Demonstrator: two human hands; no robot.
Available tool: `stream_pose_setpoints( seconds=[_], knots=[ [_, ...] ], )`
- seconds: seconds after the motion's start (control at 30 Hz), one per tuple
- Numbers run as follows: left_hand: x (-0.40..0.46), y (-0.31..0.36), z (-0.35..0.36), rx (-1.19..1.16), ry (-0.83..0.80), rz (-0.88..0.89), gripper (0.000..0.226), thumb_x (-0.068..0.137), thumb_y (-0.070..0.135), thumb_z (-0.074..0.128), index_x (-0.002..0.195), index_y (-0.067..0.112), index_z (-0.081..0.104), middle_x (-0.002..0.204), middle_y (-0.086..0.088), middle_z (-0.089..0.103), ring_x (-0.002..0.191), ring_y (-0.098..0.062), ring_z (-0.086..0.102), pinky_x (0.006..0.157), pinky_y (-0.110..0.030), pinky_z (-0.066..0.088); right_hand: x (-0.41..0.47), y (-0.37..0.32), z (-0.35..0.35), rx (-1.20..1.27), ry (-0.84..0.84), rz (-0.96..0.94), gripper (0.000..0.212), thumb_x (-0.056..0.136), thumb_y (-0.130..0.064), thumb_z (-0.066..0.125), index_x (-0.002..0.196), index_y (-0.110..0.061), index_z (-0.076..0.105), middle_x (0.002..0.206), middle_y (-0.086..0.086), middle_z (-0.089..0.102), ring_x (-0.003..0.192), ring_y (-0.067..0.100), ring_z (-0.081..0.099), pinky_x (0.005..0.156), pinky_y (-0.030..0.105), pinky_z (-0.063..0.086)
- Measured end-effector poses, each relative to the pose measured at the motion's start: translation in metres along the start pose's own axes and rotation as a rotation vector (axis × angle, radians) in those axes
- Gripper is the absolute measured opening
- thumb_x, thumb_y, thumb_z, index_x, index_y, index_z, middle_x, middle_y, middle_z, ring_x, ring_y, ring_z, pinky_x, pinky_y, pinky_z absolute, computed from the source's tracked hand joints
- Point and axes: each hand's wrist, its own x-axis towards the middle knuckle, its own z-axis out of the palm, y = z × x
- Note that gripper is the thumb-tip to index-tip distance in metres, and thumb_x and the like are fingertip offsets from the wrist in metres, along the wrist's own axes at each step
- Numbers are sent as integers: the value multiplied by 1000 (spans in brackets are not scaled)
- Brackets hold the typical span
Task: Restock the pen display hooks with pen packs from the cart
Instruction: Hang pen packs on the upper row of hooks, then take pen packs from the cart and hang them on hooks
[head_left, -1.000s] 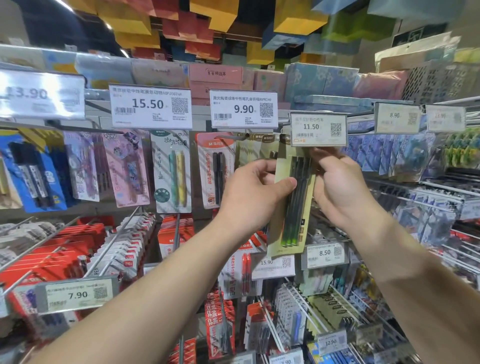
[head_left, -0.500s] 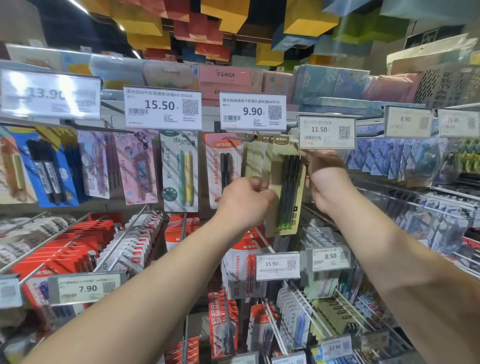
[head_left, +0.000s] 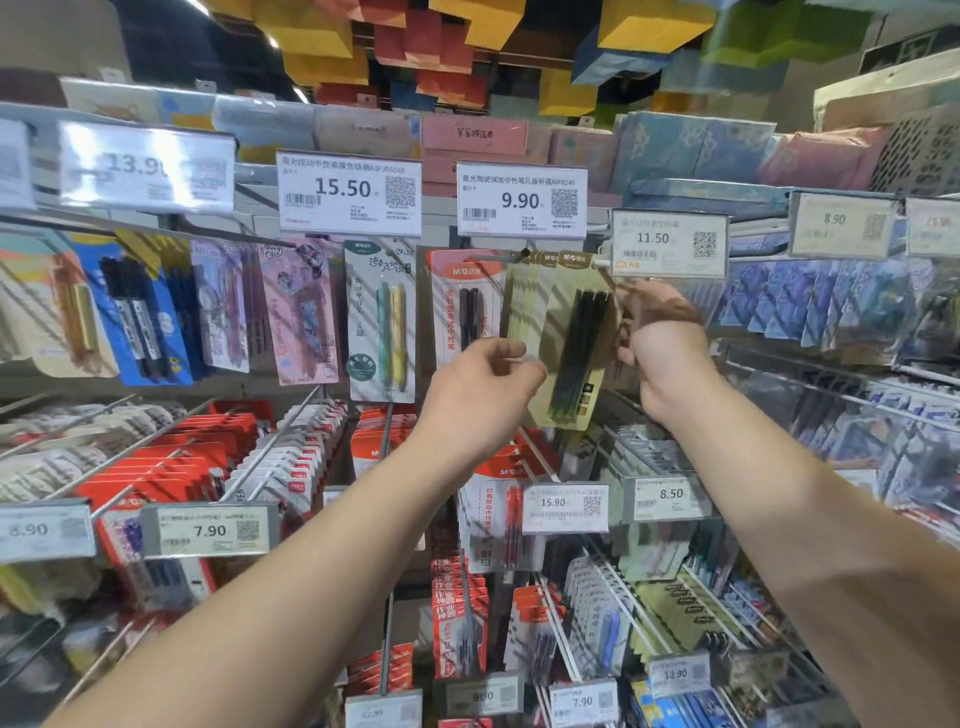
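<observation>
Compared with a second ago, both hands have moved farther from the camera toward the display, and the olive-green pen pack (head_left: 574, 358) now hangs deeper along the hook (head_left: 540, 255) beneath the 11.50 price tag (head_left: 669, 243); earlier it was held nearer to us, its top just below that tag. We see our left hand (head_left: 480, 387) at the pack's lower left edge, thumb and forefinger drawn together as in a pinch; whether they actually clasp the card we cannot tell. Our right hand (head_left: 657, 343) lies at the pack's right edge, fingers curled behind the card; motion blur conceals the grip, so we cannot tell how firmly it holds. The pack hangs slightly tilted, its dark pens visible through the blister, in front of further olive-green packs (head_left: 524, 306) on the same hook. To the left hang a red-headed pack (head_left: 460, 306) under the 9.90 tag (head_left: 522, 200) and a pack with a green and a yellow pen (head_left: 383, 322) under the 15.50 tag (head_left: 349, 193).
</observation>
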Motion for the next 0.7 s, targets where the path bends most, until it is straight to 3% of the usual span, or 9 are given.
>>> stream_pose_setpoints(
  seconds=[0.07,0.13,0.27,0.37,0.43,0.53,0.7],
  knots=[
    [-9,1,-3,-29,5,2,21,95,41,65,114,33,68,82,26,73,86,-5,70,89,-42,61,-3,4,-6,-26,59,12,16,105,-19,52,113,-17,65,95,-7,68,77,5,58,72,21,48],
    [-21,2,-5,-66,1,3,19,90,45,67,104,33,70,87,20,75,87,-11,73,91,-46,60,-11,8,-15,-43,129,33,17,103,-21,55,118,-17,62,103,-3,67,87,12,57,81,29,46],
    [-50,3,-6,-181,-39,-14,23,81,47,66,95,30,74,96,-2,78,88,-26,75,94,-58,58,-35,20,-36,-93,118,-4,16,100,-23,54,113,-15,57,86,-2,56,78,16,52,70,33,45],
    [-70,-3,1,-246,-85,-24,11,94,34,68,96,25,74,100,-8,77,78,-19,71,93,-60,58,-56,28,-53,-63,105,-24,9,102,-21,54,107,-19,61,89,-3,57,77,13,54,68,30,42],
    [-84,-5,10,-299,-111,-65,9,100,25,65,100,21,73,96,-12,77,73,-16,68,86,-55,62,-75,30,-65,-11,92,-25,9,103,-18,53,103,-20,61,85,-2,56,69,11,52,63,25,43],
    [-105,-6,25,-354,-188,-87,10,101,24,63,101,19,72,88,-2,77,70,-13,69,69,-36,60,-105,33,-86,55,98,-2,12,104,-14,52,97,-16,61,72,-1,54,58,12,49,50,21,39],
    [-135,-15,59,-431,-405,-149,13,102,21,60,106,15,71,91,-6,77,73,-18,71,64,-31,54,-160,37,-134,-82,127,64,15,103,-14,53,96,-10,65,68,2,59,57,16,57,50,29,42]
  ],
)
